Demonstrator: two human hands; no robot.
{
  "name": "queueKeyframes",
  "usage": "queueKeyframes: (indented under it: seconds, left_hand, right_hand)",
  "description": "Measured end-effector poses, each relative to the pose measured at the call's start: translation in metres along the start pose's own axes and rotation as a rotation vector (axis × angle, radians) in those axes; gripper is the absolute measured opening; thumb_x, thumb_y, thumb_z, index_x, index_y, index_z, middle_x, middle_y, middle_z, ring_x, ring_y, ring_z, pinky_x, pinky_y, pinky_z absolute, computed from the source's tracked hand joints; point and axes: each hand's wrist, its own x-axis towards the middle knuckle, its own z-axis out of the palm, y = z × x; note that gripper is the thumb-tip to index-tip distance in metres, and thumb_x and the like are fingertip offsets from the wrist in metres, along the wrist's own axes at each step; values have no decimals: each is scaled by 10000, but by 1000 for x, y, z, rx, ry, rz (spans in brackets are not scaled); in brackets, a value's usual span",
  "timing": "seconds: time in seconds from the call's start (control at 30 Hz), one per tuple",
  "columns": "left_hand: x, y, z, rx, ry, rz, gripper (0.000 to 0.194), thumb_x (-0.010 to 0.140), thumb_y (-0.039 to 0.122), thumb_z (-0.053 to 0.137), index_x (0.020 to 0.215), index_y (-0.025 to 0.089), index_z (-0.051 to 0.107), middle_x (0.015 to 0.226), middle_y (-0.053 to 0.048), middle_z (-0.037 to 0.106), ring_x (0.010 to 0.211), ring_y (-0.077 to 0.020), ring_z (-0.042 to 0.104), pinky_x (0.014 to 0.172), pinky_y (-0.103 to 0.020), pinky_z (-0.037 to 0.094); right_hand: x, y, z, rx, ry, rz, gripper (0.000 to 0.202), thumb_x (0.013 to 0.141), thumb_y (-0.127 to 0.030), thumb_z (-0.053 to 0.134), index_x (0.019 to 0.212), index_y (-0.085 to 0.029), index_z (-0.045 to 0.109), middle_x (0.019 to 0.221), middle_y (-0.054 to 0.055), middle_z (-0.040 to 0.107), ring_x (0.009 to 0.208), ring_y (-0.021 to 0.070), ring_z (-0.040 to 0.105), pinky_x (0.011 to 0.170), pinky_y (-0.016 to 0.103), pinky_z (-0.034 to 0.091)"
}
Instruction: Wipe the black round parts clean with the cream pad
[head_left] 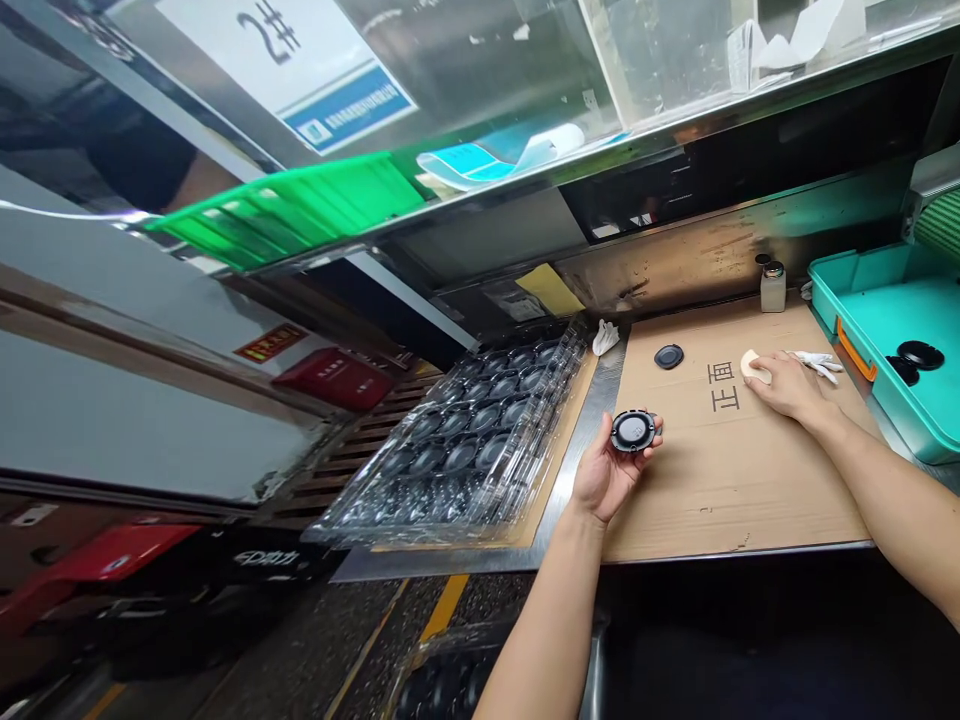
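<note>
My left hand is closed around a round black plastic part, its face with a greyish centre turned up. It is held above the front left of a cardboard sheet. Farther back on the sheet lies a second black round part, which neither hand touches. My right hand has its fingers closed on a cream-coloured, sponge-like pad resting on the cardboard. Just beyond the right hand is a crumpled white cloth or glove.
Left of the cardboard, a clear plastic tray carries rows of black round parts. A teal bin with a few black parts stands at the right. A small bottle is at the back. A shelf with a green bin runs above.
</note>
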Motion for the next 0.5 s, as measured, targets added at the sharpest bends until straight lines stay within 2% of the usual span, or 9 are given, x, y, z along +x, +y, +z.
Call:
queueKeyframes:
  seconds: [0.1,0.17,0.23,0.3,0.37,0.43,0.5]
  left_hand:
    - [3,-3,-5,61,-17,11,443,1004,481,485,1124,95,666,1071,-185,736,800,-201,728,592,-248,588]
    - [7,-5,-12,197,-5,81,485,953,547,554,1145,114,661,1135,-182,723,859,-216,725,646,-279,590]
    - [15,-6,-22,467,92,249,530,875,566,662,1188,139,648,1216,-171,696,984,-237,708,773,-328,589]
    - [24,-6,-33,832,227,441,600,788,512,770,1254,163,624,1261,-156,677,1114,-261,667,938,-395,548]
    - [33,-6,-42,1168,315,565,663,746,450,810,1311,175,598,1272,-150,673,1182,-282,634,1050,-450,480]
    - [41,-7,-46,1388,318,602,653,772,436,778,1337,172,586,1269,-157,675,1191,-299,627,1080,-477,449]
    - [48,-10,-44,1505,256,602,603,794,434,748,1318,173,604,1264,-155,681,1192,-309,623,1079,-483,444]
  right_hand:
    - [0,0,0,2,4,3,364,933,-468,593,1199,-254,722,1160,98,685,1122,281,594,967,363,426]
    - [0,0,0,0,7,1,366,931,-470,595,1197,-253,721,1163,97,684,1121,282,594,976,368,423]
    - [0,-1,0,-2,6,2,373,930,-476,596,1199,-249,718,1163,100,683,1117,283,596,981,373,420]
    - [-1,0,0,0,4,7,378,935,-485,588,1207,-254,712,1166,98,681,1115,283,597,978,374,420]
    - [-1,0,1,3,0,7,376,937,-485,586,1207,-256,710,1168,97,679,1115,280,595,975,371,417]
    - [0,1,3,3,-1,1,367,932,-479,595,1199,-256,711,1169,96,677,1114,280,590,968,367,415]
    - [0,1,3,-2,8,3,352,927,-472,598,1183,-260,714,1151,93,679,1103,281,590,956,365,413]
